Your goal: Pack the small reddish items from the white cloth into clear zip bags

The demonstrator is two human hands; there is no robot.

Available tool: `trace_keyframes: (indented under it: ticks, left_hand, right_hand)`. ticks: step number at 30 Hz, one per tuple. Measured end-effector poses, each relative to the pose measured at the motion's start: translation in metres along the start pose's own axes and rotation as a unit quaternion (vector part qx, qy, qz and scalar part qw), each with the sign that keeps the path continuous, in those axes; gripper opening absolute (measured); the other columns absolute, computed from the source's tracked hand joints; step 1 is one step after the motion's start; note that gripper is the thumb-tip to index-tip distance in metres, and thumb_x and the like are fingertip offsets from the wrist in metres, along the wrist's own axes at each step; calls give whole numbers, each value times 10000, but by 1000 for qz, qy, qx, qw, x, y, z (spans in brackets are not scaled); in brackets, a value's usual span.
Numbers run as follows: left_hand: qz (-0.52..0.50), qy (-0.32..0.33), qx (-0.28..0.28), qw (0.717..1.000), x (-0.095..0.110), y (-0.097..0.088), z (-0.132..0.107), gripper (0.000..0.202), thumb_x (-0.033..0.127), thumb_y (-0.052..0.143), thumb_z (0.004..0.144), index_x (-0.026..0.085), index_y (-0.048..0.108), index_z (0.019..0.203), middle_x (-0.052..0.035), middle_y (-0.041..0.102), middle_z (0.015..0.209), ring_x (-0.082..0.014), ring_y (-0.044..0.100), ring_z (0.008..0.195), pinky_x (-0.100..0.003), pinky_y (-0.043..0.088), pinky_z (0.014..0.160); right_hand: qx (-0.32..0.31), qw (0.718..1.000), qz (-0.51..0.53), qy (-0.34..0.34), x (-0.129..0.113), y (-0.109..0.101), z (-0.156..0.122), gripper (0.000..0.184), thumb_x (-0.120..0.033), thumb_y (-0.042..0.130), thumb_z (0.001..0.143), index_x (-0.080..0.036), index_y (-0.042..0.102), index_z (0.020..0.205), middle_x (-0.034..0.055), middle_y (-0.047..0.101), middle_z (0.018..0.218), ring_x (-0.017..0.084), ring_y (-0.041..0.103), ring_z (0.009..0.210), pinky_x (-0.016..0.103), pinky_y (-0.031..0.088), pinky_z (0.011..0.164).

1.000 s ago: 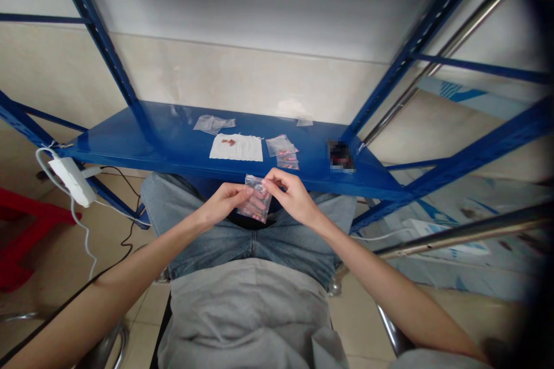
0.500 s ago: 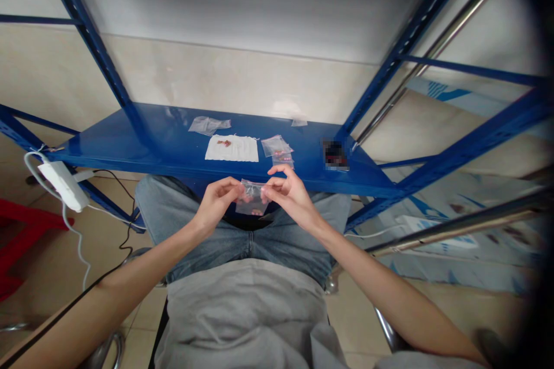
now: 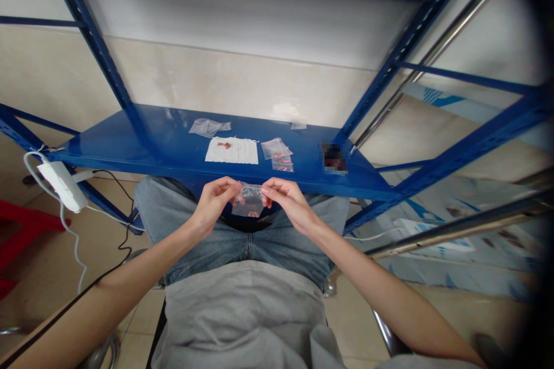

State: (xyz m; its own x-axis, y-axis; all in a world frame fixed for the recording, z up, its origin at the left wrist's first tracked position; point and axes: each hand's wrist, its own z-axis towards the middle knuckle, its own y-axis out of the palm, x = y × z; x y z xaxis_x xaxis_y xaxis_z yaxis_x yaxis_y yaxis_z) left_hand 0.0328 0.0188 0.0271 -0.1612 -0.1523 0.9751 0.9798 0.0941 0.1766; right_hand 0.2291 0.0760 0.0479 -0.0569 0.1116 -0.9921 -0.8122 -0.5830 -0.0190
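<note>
Blue steel shelf (image 3: 164,153), forearms (image 3: 147,262) angled inward, left hand (image 3: 212,206) and right hand (image 3: 289,204) pinching opposite edges of a plastic bag (image 3: 247,202)

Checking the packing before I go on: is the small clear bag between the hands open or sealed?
Cannot tell: the small clear plastic bag is pinched along its top edge by the left hand and the right hand, and that grip hides its mouth.

Left hand (image 3: 212,206) and right hand (image 3: 289,204) grip the top edge of a clear plastic bag (image 3: 248,203) from either side, above the lap and just below the shelf front. The blue metal shelf (image 3: 130,147) carries a white cloth (image 3: 231,150) with small reddish pieces (image 3: 224,145) on it; small plastic bags (image 3: 281,157) lie just right of the cloth.
</note>
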Motion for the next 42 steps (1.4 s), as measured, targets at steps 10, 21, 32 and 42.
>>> trace_keyframes:
  ticks: [10, 21, 32, 42]
  left_hand:
    - [-21, 70, 6, 997, 15, 3, -3, 154, 274, 681, 841, 158, 674, 740, -12, 657, 677, -129, 577, 664, -251, 434, 692]
    - [52, 70, -80, 993, 14, -4, -2, 242, 341, 669, 877, 132, 658, 757, -33, 675, 692, -138, 599, 673, -265, 461, 712]
    - [33, 58, -80, 995, 12, 0, -6, 236, 350, 681, 870, 133, 662, 780, -21, 664, 691, -126, 585, 654, -247, 451, 680]
    - [47, 70, -148, 985, 10, 3, -11, 237, 346, 657, 896, 124, 690, 820, -42, 677, 728, -137, 606, 691, -246, 452, 675]
  right_hand:
    - [8, 999, -20, -41, -8, 0, 1, 265, -391, 680, 873, -160, 617, 760, 8, 613, 651, 125, 523, 615, 258, 407, 623]
    - [-8, 999, -28, -33, -1, 5, -3, 270, -400, 620, 901, -172, 586, 761, -10, 557, 681, 114, 486, 605, 242, 393, 576]
    - [16, 997, -11, -72, -5, 15, -8, 199, -324, 700, 847, -154, 684, 747, 25, 619, 736, 134, 531, 681, 252, 397, 620]
    - [-39, 997, -32, -51, -5, 24, -11, 262, -381, 666, 882, -152, 653, 754, 3, 594, 684, 114, 503, 624, 235, 390, 594]
